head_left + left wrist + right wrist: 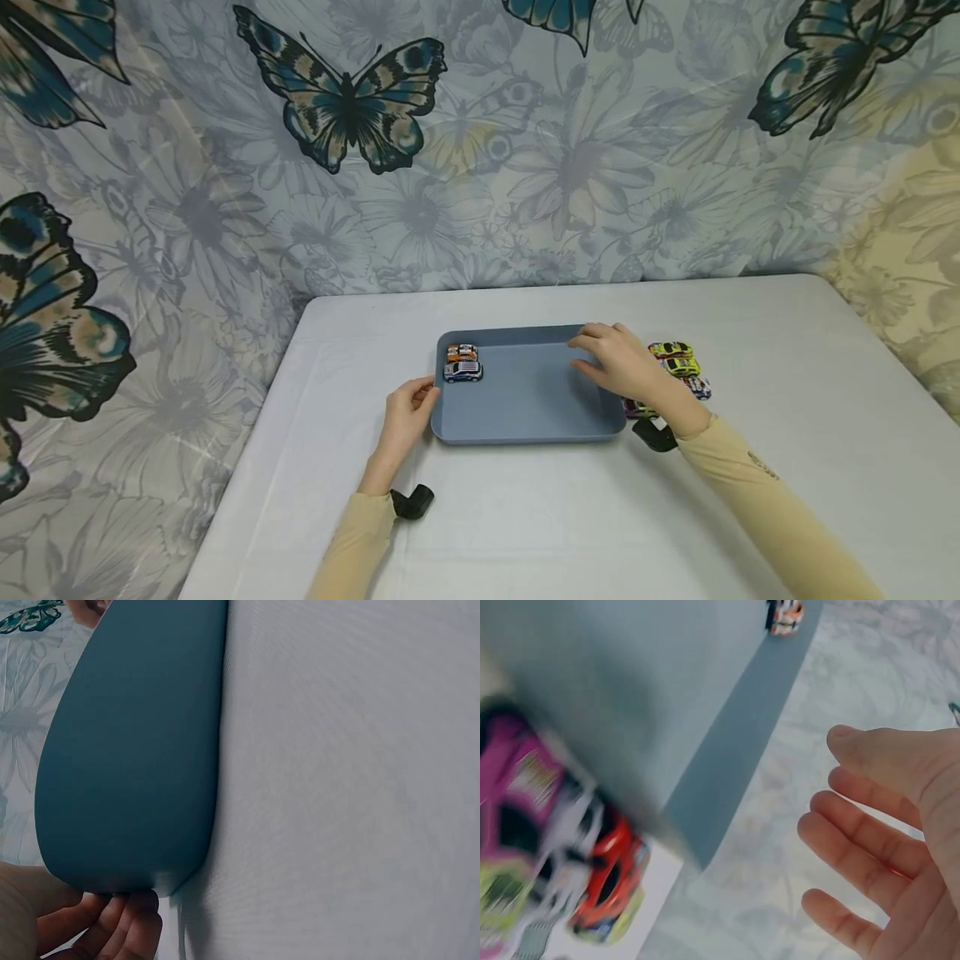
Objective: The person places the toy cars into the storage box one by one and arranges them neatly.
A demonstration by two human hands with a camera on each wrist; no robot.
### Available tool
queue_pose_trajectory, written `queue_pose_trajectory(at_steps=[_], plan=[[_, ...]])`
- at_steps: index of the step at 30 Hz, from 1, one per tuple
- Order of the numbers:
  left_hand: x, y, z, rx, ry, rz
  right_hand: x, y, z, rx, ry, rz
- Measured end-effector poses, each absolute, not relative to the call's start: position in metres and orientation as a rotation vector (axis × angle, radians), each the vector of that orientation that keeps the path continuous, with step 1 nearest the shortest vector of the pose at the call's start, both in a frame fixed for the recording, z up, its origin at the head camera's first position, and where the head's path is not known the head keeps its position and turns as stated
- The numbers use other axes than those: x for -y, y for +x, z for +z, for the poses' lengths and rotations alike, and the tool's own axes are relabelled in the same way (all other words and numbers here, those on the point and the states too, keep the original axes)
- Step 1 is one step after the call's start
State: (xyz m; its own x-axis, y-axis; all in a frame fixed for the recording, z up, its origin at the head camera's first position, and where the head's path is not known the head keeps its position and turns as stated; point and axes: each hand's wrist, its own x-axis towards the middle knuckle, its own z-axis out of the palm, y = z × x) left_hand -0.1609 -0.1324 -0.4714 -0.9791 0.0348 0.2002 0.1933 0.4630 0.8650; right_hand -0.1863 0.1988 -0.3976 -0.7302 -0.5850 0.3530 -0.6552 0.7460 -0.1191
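A blue-grey tray [525,400] lies on the table. At its left edge my left hand [408,412] pinches the rim between thumb and curled fingers; the left wrist view shows those fingers [124,922] against the tray's end wall. Inside the tray, at the left, an orange-and-white toy car [462,352] sits just behind a dark blue-and-white one [463,372]. My right hand [618,358] is above the tray's right side, its fingers spread and holding nothing. Close beyond it, outside the tray, stand toy cars, among them a yellow-green one [681,367].
More toy cars crowd beside the tray's right edge, including a purple one [525,787] and a red one [611,874], partly behind the right forearm in the head view. A white cloth [510,525] covers the table. Behind it hangs butterfly-patterned fabric [480,208].
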Motion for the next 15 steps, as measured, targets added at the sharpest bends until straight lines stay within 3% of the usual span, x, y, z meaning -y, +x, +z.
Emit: queue_pose_trajectory(at_steps=[15], plan=[[0.132, -0.159, -0.47, 2.554, -0.207, -1.518, -0.28, -0.157, -0.411, 2.577, 0.884, 0.461]])
